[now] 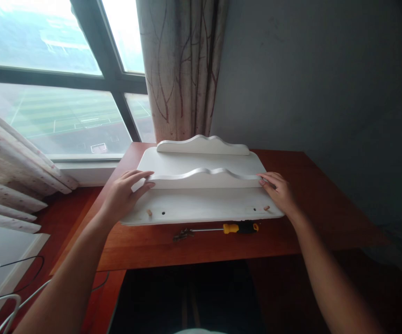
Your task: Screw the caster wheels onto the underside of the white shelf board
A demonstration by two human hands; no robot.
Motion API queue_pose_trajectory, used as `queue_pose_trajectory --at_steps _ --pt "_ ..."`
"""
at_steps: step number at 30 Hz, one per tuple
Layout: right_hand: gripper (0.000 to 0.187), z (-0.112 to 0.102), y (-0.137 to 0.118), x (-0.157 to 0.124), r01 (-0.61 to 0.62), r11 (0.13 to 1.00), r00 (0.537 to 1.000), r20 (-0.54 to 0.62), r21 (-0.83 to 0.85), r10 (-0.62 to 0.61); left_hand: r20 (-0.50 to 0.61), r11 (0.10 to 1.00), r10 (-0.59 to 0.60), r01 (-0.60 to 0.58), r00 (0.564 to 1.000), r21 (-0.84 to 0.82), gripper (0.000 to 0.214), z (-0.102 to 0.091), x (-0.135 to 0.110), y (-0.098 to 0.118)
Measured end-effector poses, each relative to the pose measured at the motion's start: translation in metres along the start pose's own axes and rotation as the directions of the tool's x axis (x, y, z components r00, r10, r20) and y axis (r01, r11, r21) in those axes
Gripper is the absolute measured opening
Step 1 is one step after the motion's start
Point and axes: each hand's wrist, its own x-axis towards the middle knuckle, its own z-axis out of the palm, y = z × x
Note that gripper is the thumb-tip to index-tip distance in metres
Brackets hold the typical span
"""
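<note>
A white board with a wavy top edge [206, 179] stands upright across a flat white panel [201, 204]. My left hand [126, 188] pinches its left end between thumb and fingers. At the opposite end, my right hand [277, 188] grips it the same way. Behind it, a second wavy white board [202, 145] stands along the panel's far side. Two wooden dowels, one on the left [149, 212] and one on the right [266, 208], stick up near the front edge. Beside each dowel is a dark hole.
A screwdriver with a yellow and black handle [240, 228] lies before the panel, its tip by a small pile of screws [184, 234]. The reddish wooden table [312, 199] stands near a window, curtain [183, 69] and grey wall. Cables [11, 297] lie at lower left.
</note>
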Motion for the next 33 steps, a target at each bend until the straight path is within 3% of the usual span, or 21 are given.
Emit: queue_pose_trajectory --at_steps 5,8,15,25,33 --pt "0.033 -0.004 -0.005 -0.003 -0.066 0.991 0.998 -0.016 0.120 0.068 -0.033 0.983 -0.135 0.130 0.990 -0.130 0.036 -0.003 -0.013 0.002" --pt "0.034 -0.007 -0.007 -0.007 -0.130 0.972 0.990 -0.026 0.197 0.138 -0.005 0.949 -0.229 0.222 0.973 -0.223 0.034 -0.009 -0.023 0.014" --pt "0.029 -0.018 -0.018 -0.020 -0.240 0.927 0.971 0.068 0.288 0.230 0.053 0.848 -0.351 0.341 0.935 -0.406 0.033 -0.022 -0.035 0.040" --pt "0.030 -0.030 -0.033 -0.024 -0.289 0.908 0.957 0.082 0.302 0.278 0.065 0.880 -0.314 0.316 0.947 -0.353 0.029 -0.025 -0.037 0.039" --pt "0.033 -0.029 -0.032 -0.025 -0.380 0.878 0.925 0.111 0.292 0.364 0.126 0.868 -0.338 0.361 0.933 -0.342 0.033 -0.025 -0.032 0.040"
